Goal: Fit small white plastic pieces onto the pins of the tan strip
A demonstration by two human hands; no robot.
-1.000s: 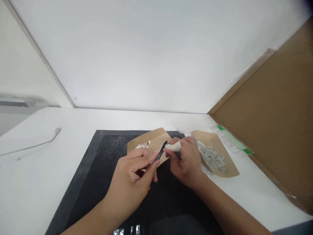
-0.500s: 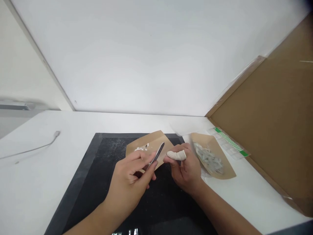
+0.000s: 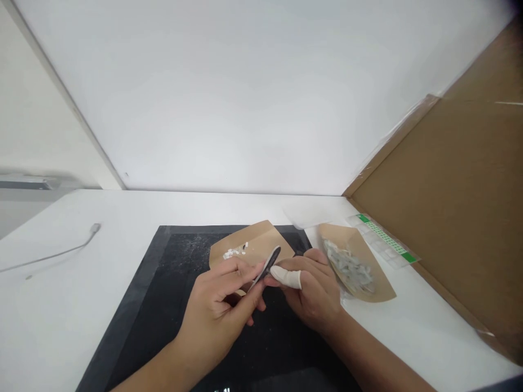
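Note:
My left hand (image 3: 226, 296) is closed, with thumb and fingers gripping a nail file (image 3: 271, 260), a thin dark strip with a pale edge and a rounded end, tilted up to the right. My right hand (image 3: 310, 288) wears a white finger cot (image 3: 286, 276) on one finger. Its fingertips are pinched together against the file's dark face; whatever they hold is too small or hidden to tell. Behind the hands lies a brown paper tray (image 3: 261, 235), partly covered by them, with small white pieces (image 3: 233, 252) at its left.
A black mat (image 3: 163, 316) lies under the hands on the white table (image 3: 53, 305). To the right stand a brown paper tray (image 3: 382, 291) of translucent pale strips (image 3: 353, 268) and a clear box with a green-white label (image 3: 386, 238). Cardboard (image 3: 457, 190) walls the right side; a cable (image 3: 61, 252) lies left.
My right hand has moved left and slightly down, so its fingertips now meet the nail file. The file has shifted slightly right and down in my left hand.

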